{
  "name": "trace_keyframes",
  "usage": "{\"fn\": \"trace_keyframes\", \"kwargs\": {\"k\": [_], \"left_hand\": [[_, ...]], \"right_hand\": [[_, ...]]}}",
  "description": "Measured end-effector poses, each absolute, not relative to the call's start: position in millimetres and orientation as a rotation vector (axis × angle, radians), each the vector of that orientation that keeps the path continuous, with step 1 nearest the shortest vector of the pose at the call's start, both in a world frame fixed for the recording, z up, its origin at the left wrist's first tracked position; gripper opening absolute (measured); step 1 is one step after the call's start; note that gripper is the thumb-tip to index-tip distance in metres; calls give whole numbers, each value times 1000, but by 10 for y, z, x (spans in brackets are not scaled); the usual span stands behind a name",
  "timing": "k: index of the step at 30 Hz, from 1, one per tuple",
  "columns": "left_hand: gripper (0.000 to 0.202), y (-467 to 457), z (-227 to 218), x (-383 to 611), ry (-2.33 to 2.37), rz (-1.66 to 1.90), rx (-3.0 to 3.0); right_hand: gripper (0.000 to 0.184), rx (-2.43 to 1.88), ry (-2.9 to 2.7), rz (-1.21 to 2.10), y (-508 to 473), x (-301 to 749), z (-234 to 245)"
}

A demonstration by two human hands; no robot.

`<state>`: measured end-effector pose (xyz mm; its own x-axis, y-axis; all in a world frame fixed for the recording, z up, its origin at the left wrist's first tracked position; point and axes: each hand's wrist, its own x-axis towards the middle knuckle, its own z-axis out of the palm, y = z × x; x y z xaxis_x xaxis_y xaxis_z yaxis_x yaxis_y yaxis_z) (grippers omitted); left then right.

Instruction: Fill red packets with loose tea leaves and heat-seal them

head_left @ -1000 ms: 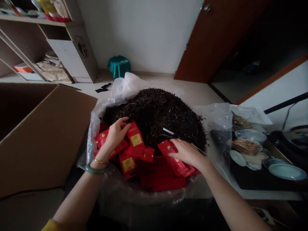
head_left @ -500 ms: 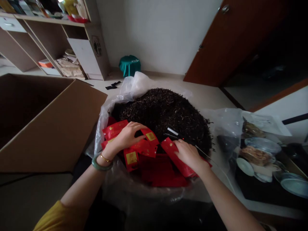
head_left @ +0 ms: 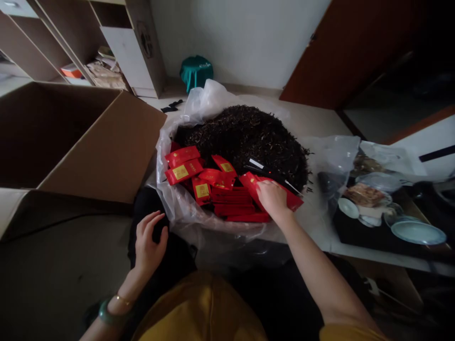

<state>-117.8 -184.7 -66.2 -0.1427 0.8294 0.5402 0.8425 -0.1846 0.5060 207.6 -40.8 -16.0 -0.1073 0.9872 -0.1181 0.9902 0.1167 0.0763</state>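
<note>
A big clear plastic bag [head_left: 177,203] holds a heap of dark loose tea leaves [head_left: 249,137]. Several small red packets [head_left: 213,184] with gold labels lie on the near side of the heap. My right hand [head_left: 272,199] rests on the packets at the right, fingers curled down on a red packet [head_left: 293,201]. My left hand [head_left: 149,244] hangs low over a dark surface beside the bag, fingers spread, holding nothing. A green bangle and a thin gold bracelet sit on that wrist.
A large open cardboard box [head_left: 106,147] stands at the left. Bowls and plates [head_left: 417,232] crowd a dark tray at the right. Shelves [head_left: 117,42], a green stool [head_left: 195,71] and a brown door [head_left: 348,47] lie beyond.
My left hand has let go of the red packets and dropped back towards me, beside the bag. The right hand stays on the packets. The view has tilted downward.
</note>
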Motion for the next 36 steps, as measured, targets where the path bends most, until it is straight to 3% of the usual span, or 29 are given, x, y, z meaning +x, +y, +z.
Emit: {"fn": "trace_keyframes", "kwargs": {"k": [6,13,18,24,29,36], "left_hand": [[25,-1865,-642,-1138,-1879,-1151,-2145],[24,-1973,-682,-947,-2017,-1108,-2204],[34,-1808,-705,-897,-2074,-1201,-2078],[41,-1751,-579,-848,-1997,-1364,-2097],[29,-1806,-363,-785,-1872,-1432,-2199],[19,-963,9,-537,-1516,-1091,-2700]], "right_hand": [[33,2083,2310,-46,-520,2067,-275],[38,1871,2546,-62,-414,2197,-401],[57,1703,2583,-56,-438,2252,-513],[36,1667,2494,-76,-482,2174,-389],[31,1642,2458,-174,-442,2225,-282],[25,1559,2461,-296,-339,2225,0]]}}
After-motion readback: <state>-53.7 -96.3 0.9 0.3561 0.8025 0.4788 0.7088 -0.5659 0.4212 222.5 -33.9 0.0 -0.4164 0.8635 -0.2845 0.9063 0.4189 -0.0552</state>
